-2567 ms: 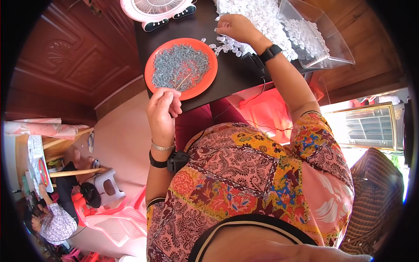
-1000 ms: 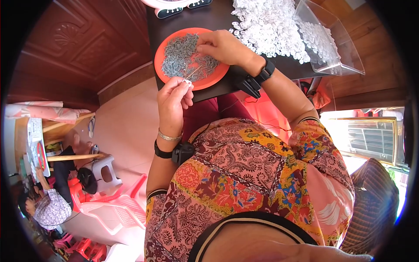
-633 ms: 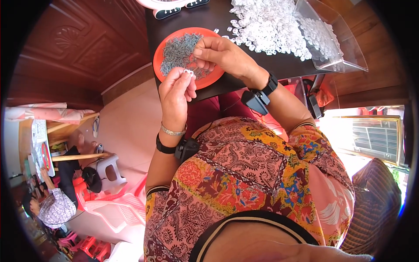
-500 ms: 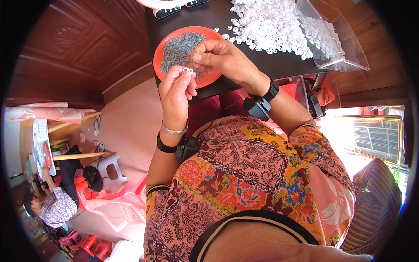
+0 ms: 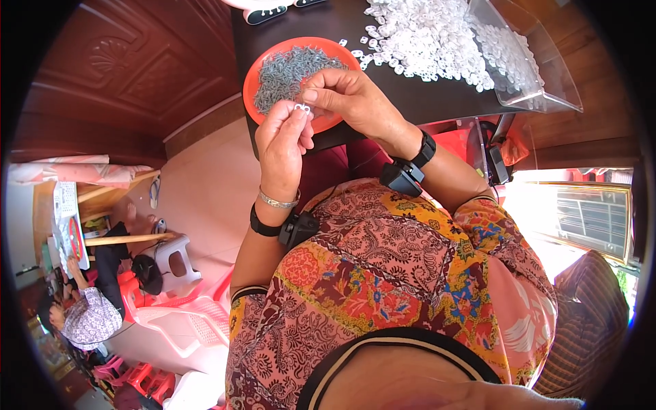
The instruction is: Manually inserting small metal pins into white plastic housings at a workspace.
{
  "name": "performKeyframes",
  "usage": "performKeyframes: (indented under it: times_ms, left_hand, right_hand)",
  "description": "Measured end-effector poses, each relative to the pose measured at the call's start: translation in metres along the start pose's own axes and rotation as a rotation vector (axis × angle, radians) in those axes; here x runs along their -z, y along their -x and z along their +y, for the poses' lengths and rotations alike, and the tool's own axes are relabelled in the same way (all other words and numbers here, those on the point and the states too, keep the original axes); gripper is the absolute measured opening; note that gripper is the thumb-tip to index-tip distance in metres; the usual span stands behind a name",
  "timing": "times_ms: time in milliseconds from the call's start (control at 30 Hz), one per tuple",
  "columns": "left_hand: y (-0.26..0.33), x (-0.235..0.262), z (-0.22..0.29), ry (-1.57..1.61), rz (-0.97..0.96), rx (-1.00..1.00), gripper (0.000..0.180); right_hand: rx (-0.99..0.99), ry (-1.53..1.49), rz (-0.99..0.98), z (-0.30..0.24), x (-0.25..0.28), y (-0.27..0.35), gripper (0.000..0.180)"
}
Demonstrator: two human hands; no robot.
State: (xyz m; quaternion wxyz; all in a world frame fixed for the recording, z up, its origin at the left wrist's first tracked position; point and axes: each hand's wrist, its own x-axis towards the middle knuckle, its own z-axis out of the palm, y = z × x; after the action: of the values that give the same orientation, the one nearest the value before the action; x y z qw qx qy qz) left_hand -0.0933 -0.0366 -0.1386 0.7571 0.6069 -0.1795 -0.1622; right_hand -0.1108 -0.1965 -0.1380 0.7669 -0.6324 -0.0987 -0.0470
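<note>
My left hand (image 5: 281,152) pinches a small white plastic piece (image 5: 302,108) with holes in it between thumb and fingertips, over the near edge of a round orange-red plate (image 5: 249,89). My right hand (image 5: 365,106) is closed in a pinch just above and right of that piece, its fingertips almost touching it. Whatever those right fingertips hold is too small or hidden to make out. A heap of small grey screw-like parts (image 5: 283,74) fills much of the plate, partly covered by my hands.
Right of the plate, a large pile of similar white pieces (image 5: 424,41) spreads over the dark table (image 5: 437,102). It runs into a clear plastic bin (image 5: 547,96) lying at the right edge. Black-and-white shoe-shaped feet (image 5: 266,14) of some object stand at the back. Another person (image 5: 92,314) sits far left.
The white piece in my left hand and my right fingertips have come a little closer together. Both hands keep their pinch, and the view has shifted slightly.
</note>
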Motion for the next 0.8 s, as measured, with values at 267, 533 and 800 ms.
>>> performKeyframes:
  times_ms: [267,533,800]
  left_hand:
    - [0.001,0.000,-0.002,-0.028,0.023,-0.004,0.017]
    - [0.001,-0.001,-0.011,-0.049,0.051,-0.047,0.015]
    - [0.002,0.003,-0.015,-0.010,0.053,-0.050,0.016]
  right_hand:
    - [0.009,0.052,0.009,0.002,-0.008,0.006,0.017]
    - [0.044,0.059,0.060,0.011,-0.014,0.010,0.014]
    - [0.070,0.138,0.037,0.013,-0.010,0.004,0.013]
